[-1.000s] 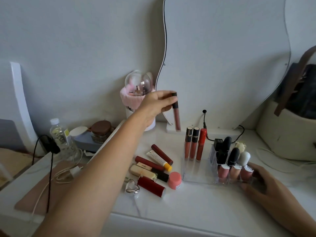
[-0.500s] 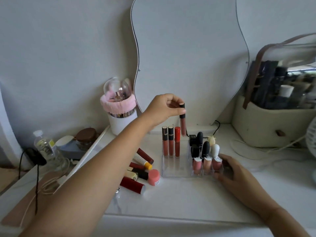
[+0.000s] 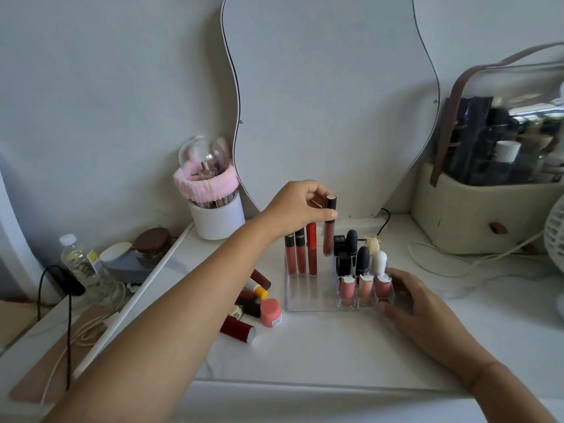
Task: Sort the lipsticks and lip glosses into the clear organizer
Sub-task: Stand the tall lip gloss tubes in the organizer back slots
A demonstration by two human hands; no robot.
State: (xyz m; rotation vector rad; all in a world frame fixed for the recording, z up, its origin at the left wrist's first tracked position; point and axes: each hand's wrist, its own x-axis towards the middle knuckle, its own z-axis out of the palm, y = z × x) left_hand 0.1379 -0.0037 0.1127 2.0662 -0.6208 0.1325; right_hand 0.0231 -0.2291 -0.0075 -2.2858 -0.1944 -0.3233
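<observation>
The white tabletop (image 3: 320, 355) carries everything. Nearest on the right, the right hand (image 3: 407, 300) cups the organizer's (image 3: 308, 305) right front corner, thumb against the front wall and fingers curved along the side wall. The organizer stands at the middle of the tabletop. Its front right row holds three pink glosses (image 3: 363, 288), upright side by side; behind them stand black lipsticks (image 3: 363, 259) and a white one (image 3: 379, 261).

Left of the organizer, on the tabletop, lies a loose pile (image 3: 253, 296) of tubes: a dark red lipstick (image 3: 236, 328) nearest, a pink-capped one (image 3: 270, 311) just beside the organizer, and a yellow-capped tube (image 3: 258, 288) farther back.

In the organizer's back left part three glosses (image 3: 300, 254) stand upright in a row, touching. Just right of them the left hand (image 3: 297, 206) pinches a gloss (image 3: 329, 236) by its black cap between thumb and fingertips. This gloss is upright and sits higher than the three; its lower end is at the organizer's back row, between the red gloss and the black lipsticks. Whether it touches the bottom cannot be told.

Farther back stand a white cup (image 3: 216, 219) of brushes wrapped in a pink band (image 3: 204, 184), a bottle (image 3: 81, 264) at the left, a wavy mirror (image 3: 329, 102) on the wall, and a beige case (image 3: 476, 215) at the right.
</observation>
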